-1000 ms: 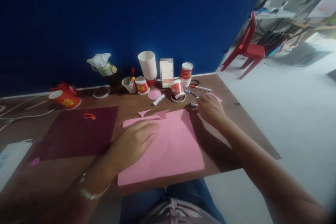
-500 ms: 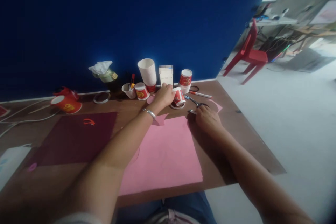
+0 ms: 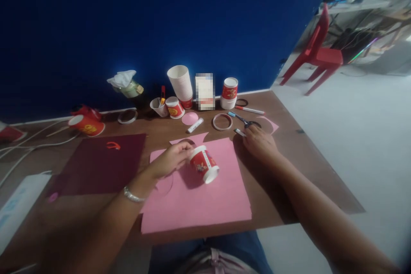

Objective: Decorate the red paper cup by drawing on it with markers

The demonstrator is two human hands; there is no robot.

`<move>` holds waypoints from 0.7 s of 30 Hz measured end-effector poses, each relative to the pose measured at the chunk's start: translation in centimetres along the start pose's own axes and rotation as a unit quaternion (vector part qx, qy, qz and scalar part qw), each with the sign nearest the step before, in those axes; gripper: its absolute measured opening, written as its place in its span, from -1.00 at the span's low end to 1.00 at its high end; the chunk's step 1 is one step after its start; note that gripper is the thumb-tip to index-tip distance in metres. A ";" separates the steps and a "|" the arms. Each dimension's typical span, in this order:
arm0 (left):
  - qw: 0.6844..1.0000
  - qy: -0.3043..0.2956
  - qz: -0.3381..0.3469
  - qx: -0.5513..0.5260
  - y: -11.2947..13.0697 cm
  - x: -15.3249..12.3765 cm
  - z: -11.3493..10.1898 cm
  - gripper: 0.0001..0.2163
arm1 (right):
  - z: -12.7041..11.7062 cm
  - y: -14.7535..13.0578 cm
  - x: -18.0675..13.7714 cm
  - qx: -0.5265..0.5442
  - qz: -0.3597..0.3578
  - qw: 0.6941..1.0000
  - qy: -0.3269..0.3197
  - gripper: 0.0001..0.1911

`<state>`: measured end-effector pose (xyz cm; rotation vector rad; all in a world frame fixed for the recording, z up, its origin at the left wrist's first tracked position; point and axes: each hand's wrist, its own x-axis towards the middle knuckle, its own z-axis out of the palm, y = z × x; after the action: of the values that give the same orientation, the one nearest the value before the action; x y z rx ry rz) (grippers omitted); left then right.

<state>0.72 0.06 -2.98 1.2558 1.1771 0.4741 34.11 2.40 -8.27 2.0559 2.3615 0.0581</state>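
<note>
My left hand (image 3: 176, 157) grips a red-and-white paper cup (image 3: 202, 163) by one end, fingers and thumb pinched at its white edge. Tilted on its side, the cup is held over a stack of pink paper (image 3: 205, 205). To the right of the paper, my right hand (image 3: 261, 142) rests on the table with curled fingers. A white stick with a dark end (image 3: 239, 132) pokes out from under those fingers, its other end hidden. Scissors with black handles (image 3: 246, 122) lie just beyond that hand.
Behind are a tape roll (image 3: 222, 122), a small white stick (image 3: 195, 125), a pink paper circle (image 3: 190, 118), a red-and-white marker (image 3: 250, 110), stacked cups (image 3: 180, 83) and a phone (image 3: 205, 92). Dark maroon paper (image 3: 96, 171) lies left. A red chair (image 3: 324, 55) stands right.
My left hand has brought the cup from beside the tape roll at the back towards me, over the pink paper. The tape roll is now uncovered. My right hand stays in nearly the same place.
</note>
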 end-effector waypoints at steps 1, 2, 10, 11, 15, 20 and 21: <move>0.999 -0.002 -0.039 -0.010 -1.3 -0.2 -0.6 -0.56 | 0.0 -0.1 0.0 -0.001 0.000 1.000 -0.002 -0.69; 0.998 -0.003 -0.065 -0.012 -2.5 -0.2 -1.1 -0.55 | 0.0 -0.3 0.0 -0.002 0.000 1.000 -0.003 -0.69; 0.980 0.168 0.021 0.107 -6.5 1.4 -3.7 -0.71 | 0.1 -0.9 -0.1 -0.018 -0.004 1.000 -0.005 -0.65; 0.976 0.173 0.038 0.127 -6.5 1.3 -3.8 -0.73 | 0.1 -0.9 -0.1 -0.019 -0.004 1.000 -0.003 -0.65; 0.922 0.168 0.176 0.303 -5.8 0.6 -4.2 -0.63 | 0.3 -0.9 -0.1 -0.021 0.000 1.000 0.001 -0.67; 0.827 0.164 0.208 0.496 -5.4 0.9 -3.7 -0.36 | 0.5 -0.9 0.0 -0.025 0.005 1.000 0.000 -0.67; 0.822 0.167 0.200 0.507 -5.5 1.1 -3.6 -0.32 | 0.5 -0.8 0.0 -0.026 0.005 1.000 0.000 -0.67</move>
<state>-3.67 0.96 -7.92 2.4565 1.5332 0.3709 33.29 2.32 -8.81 2.0445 2.3251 0.1181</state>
